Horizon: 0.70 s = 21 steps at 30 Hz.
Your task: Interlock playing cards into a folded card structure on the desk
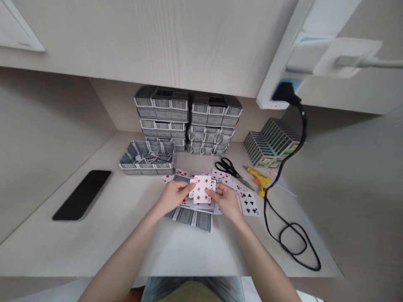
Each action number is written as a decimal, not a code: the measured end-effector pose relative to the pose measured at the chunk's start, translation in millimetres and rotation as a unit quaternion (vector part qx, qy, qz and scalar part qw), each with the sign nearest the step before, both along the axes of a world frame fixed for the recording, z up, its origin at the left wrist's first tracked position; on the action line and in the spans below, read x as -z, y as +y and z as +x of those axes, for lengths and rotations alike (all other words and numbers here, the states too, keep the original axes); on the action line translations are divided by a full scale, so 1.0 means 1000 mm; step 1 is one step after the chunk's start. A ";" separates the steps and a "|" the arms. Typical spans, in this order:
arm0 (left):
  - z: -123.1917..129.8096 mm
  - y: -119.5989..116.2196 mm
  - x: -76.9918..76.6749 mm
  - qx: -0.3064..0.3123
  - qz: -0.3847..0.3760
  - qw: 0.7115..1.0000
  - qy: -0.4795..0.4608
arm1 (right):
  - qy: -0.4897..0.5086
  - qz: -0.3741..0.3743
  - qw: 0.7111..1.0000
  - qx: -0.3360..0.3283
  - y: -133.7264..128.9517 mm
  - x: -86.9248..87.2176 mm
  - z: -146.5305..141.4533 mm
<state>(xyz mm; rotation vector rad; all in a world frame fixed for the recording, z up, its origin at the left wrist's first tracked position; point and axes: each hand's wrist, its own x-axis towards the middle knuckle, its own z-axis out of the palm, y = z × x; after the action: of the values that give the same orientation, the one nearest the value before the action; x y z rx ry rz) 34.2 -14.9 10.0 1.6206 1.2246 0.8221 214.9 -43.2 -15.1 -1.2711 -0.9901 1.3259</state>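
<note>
Between my two hands I hold playing cards. On top is a six of diamonds (201, 186), lying crosswise over a queen (213, 184). My left hand (174, 195) pinches the left edge of these cards, thumb on top. My right hand (226, 199) grips the right side, its thumb on the six. Beneath them, loose cards are spread on the desk, among them a six of clubs (249, 204) to the right. Grey-backed cards joined in a strip (192, 219) lie just in front of my hands.
An open box made of cards (147, 171) holds small pieces at left. Card-built boxes (162, 114) are stacked behind. Scissors (231, 168), a yellow glue gun (258, 176) with a black cord (285, 235), and card packs (273, 140) stand right. A phone (82, 195) lies left.
</note>
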 end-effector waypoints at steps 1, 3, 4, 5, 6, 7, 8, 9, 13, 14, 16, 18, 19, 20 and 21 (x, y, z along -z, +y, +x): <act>-0.001 0.000 0.000 0.001 -0.014 0.999 -0.035 | 0.011 0.001 1.000 -0.001 0.000 -0.001 0.000; -0.002 0.001 -0.001 0.017 -0.073 0.989 -0.127 | 0.028 0.003 1.000 0.000 -0.001 -0.004 0.001; -0.002 0.001 -0.002 0.028 -0.107 0.979 -0.169 | 0.033 0.002 0.999 0.000 -0.001 -0.005 0.001; -0.003 0.001 -0.002 0.036 -0.135 0.970 -0.201 | 0.037 0.000 0.999 0.000 -0.001 -0.007 0.002; -0.003 0.001 -0.002 0.040 -0.153 0.963 -0.221 | 0.037 -0.002 0.999 -0.002 -0.001 -0.008 0.002; -0.004 0.001 -0.002 0.039 -0.163 0.958 -0.231 | 0.036 -0.003 0.999 -0.003 -0.002 -0.008 0.002; -0.004 0.001 -0.001 0.035 -0.169 0.956 -0.235 | 0.032 -0.004 0.999 -0.003 -0.002 -0.009 0.003; -0.003 0.001 0.000 0.030 -0.173 0.955 -0.238 | 0.028 -0.004 1.000 -0.003 -0.002 -0.009 0.003; 0.000 0.000 0.003 0.027 -0.179 0.953 -0.241 | 0.015 0.011 1.000 0.004 -0.003 -0.009 0.003; 0.001 0.000 0.003 0.032 -0.178 0.954 -0.238 | 0.010 0.017 1.000 0.006 -0.003 -0.009 0.003; 0.004 -0.001 0.003 0.045 -0.174 0.959 -0.221 | -0.011 0.029 0.999 0.011 -0.005 -0.009 0.002; 0.008 -0.002 0.002 0.048 -0.164 0.965 -0.198 | -0.040 0.040 0.998 0.023 -0.006 -0.010 0.000; 0.009 -0.003 0.001 0.044 -0.156 0.969 -0.188 | -0.052 0.044 0.997 0.030 -0.006 -0.009 -0.001; 0.010 -0.003 0.001 0.037 -0.147 0.972 -0.180 | -0.061 0.047 0.996 0.035 -0.006 -0.009 -0.001; 0.012 -0.004 0.001 0.029 -0.137 0.975 -0.175 | -0.066 0.048 0.996 0.038 -0.007 -0.009 -0.002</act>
<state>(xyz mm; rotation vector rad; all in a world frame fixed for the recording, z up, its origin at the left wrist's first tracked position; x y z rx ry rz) 45.7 -18.4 8.5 1.2225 0.9856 0.8197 212.7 -49.8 -6.4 -1.3221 -1.0739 1.1351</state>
